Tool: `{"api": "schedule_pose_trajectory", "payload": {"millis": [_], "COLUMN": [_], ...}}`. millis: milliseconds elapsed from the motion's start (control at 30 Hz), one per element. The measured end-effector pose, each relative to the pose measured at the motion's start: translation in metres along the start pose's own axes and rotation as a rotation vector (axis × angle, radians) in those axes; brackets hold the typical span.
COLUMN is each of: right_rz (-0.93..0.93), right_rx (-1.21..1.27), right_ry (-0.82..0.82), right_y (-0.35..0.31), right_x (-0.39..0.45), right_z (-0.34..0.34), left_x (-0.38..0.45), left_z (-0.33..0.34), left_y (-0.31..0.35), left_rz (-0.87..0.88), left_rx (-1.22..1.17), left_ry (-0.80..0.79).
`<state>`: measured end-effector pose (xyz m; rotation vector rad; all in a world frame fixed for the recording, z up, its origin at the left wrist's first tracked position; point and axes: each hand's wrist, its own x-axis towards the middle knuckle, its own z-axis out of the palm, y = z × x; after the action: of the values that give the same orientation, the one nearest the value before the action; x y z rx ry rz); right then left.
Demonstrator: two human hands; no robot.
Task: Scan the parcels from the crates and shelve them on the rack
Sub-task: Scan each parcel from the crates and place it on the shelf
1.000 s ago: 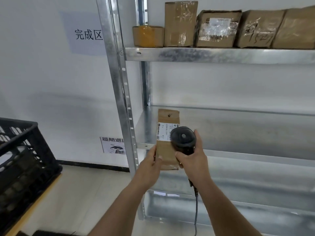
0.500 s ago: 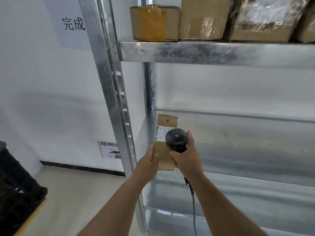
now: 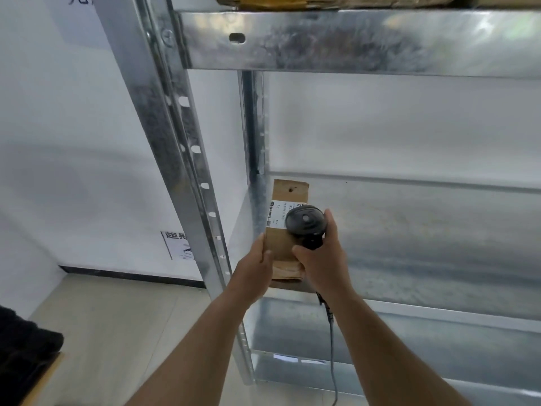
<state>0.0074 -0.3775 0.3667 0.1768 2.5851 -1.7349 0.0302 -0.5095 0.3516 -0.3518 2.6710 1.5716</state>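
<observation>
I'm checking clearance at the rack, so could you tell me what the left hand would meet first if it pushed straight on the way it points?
Probably the rear upright or back panel behind the middle shelf; the parcel the left hand holds would arrive first. Depth is unclear.

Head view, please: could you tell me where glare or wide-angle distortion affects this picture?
In the head view, glare washes the upper shelf beam at its right end; the front upright leans markedly, a wide-angle effect; the parcel label is too soft to read beside the scanner.
</observation>
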Motion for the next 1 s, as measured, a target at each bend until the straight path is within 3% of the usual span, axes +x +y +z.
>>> {"api": "schedule_pose_trajectory", "payload": {"millis": [500, 733, 1000], "right_rz": [-0.006, -0.181, -0.397], "right_rx": [0.065, 0.034, 0.125], "right_ry": [-0.033, -0.03, -0.17], "right_y": [-0.006, -0.01, -0.016], "right_x": [-0.027, -0.076, -0.161], "right_z": [-0.002, -0.028, -0.032], "left_x": [-0.036, -0.083, -0.172], "left_z": [-0.018, -0.028, -0.037], "left_y": [0.02, 0.028, 0.01], "left_rz": [-0.006, 0.104, 0.154], "left_rx": [0.054, 0.105, 0.149], "left_ry": [-0.005, 0.072, 0.266]}}
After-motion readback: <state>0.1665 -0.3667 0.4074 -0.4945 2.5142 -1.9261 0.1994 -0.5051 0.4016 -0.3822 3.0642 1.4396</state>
